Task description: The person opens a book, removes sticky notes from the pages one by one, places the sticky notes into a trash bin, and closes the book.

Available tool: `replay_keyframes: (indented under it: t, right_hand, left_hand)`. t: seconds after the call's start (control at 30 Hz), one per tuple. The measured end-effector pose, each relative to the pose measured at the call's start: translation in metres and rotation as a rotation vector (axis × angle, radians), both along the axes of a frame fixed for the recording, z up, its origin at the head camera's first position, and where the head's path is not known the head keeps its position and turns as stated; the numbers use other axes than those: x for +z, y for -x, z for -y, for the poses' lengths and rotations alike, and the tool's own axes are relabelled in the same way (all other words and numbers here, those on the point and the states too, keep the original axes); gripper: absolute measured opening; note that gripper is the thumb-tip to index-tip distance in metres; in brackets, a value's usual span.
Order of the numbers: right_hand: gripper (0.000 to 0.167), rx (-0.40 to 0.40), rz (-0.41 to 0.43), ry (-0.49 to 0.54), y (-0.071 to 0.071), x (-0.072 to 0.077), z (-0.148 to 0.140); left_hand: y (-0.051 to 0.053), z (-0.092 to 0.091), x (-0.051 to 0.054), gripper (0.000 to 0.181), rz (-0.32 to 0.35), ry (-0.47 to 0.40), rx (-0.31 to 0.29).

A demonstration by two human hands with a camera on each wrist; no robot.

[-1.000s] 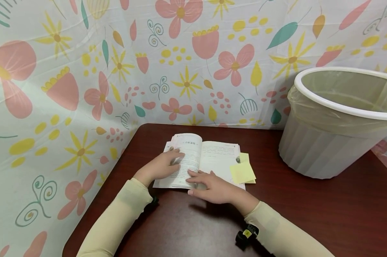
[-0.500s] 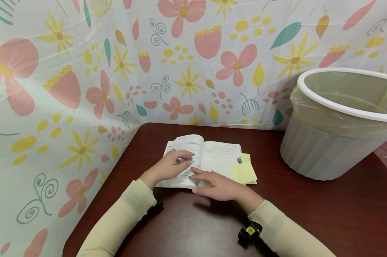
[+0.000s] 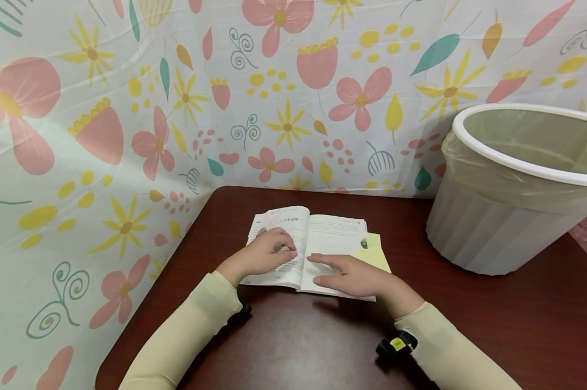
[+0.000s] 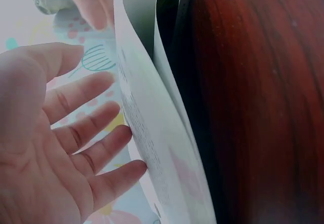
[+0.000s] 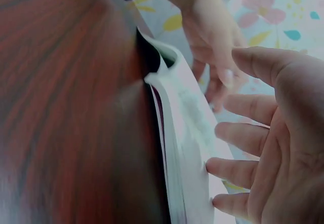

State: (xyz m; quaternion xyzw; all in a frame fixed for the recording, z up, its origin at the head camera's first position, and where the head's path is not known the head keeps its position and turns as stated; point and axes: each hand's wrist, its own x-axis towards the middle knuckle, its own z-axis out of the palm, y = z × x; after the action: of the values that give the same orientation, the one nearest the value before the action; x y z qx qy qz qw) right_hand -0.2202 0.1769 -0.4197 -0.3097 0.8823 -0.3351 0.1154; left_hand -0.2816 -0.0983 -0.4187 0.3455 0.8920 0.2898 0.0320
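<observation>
An open book (image 3: 332, 233) with printed text lies on the dark red-brown table. Its left pages bulge upward, which also shows in the left wrist view, where the pages (image 4: 152, 117) curve off the tabletop. Over the left page is my left hand (image 3: 264, 252), fingers slightly bent, some fingertips touching the paper, nothing gripped. My right hand (image 3: 354, 276) lies over the lower part of the right page with fingers spread; in the right wrist view two fingertips meet the page (image 5: 195, 178). Yellow sticky notes (image 3: 377, 255) stick out at the book's right edge, partly hidden by that hand.
A grey waste bin (image 3: 488, 227) with a white rim and a clear liner stands on the table at the right. A flower-patterned cloth (image 3: 293, 97) hangs behind the table and along its left side.
My right hand has moved right, from near the book's middle onto the right page, and now covers part of the sticky notes. My left hand has shifted slightly right over the left page.
</observation>
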Motion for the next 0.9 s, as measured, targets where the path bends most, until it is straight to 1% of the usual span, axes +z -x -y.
replay_keyframes:
  t: [0.13, 0.17, 0.23, 0.3, 0.43, 0.5, 0.57, 0.67, 0.77, 0.8, 0.9]
  right_hand:
    - [0.060, -0.053, -0.011, -0.037, -0.001, -0.002, -0.019]
    - [0.060, -0.063, -0.015, -0.043, -0.001, -0.003, -0.025]
    - [0.061, -0.097, 0.008, -0.051, -0.002, -0.003, -0.036]
    - [0.062, -0.119, 0.023, -0.063, -0.002, -0.002, -0.047]
    - [0.062, -0.153, 0.029, -0.076, -0.001, 0.001, -0.061]
    - [0.061, -0.158, 0.017, -0.073, 0.000, 0.002, -0.065]
    - [0.061, -0.166, 0.023, -0.067, 0.000, 0.002, -0.066]
    - [0.061, -0.164, 0.030, -0.065, 0.001, 0.000, -0.064]
    - [0.063, -0.163, 0.038, -0.067, 0.003, -0.005, -0.061]
    - [0.063, -0.168, 0.039, -0.067, 0.003, -0.006, -0.061]
    - [0.063, -0.180, 0.047, -0.068, 0.004, -0.008, -0.060]
  left_hand:
    - [0.000, -0.003, 0.001, 0.013, -0.015, 0.048, 0.001]
    - [0.000, -0.004, 0.003, 0.013, -0.006, 0.060, -0.003]
    - [0.002, -0.005, 0.008, 0.013, 0.026, 0.081, -0.018]
    - [0.005, -0.006, 0.013, 0.014, 0.062, 0.121, -0.030]
    - [0.018, -0.010, 0.022, 0.014, 0.122, 0.197, -0.073]
    - [0.026, -0.013, 0.026, 0.014, 0.152, 0.234, -0.090]
    - [0.034, -0.018, 0.031, 0.015, 0.186, 0.267, -0.105]
    - [0.044, -0.025, 0.038, 0.018, 0.235, 0.331, -0.109]
    - [0.053, -0.033, 0.045, 0.022, 0.257, 0.399, -0.116]
    - [0.056, -0.035, 0.047, 0.024, 0.264, 0.419, -0.112]
    - [0.063, -0.044, 0.054, 0.029, 0.327, 0.474, -0.083]
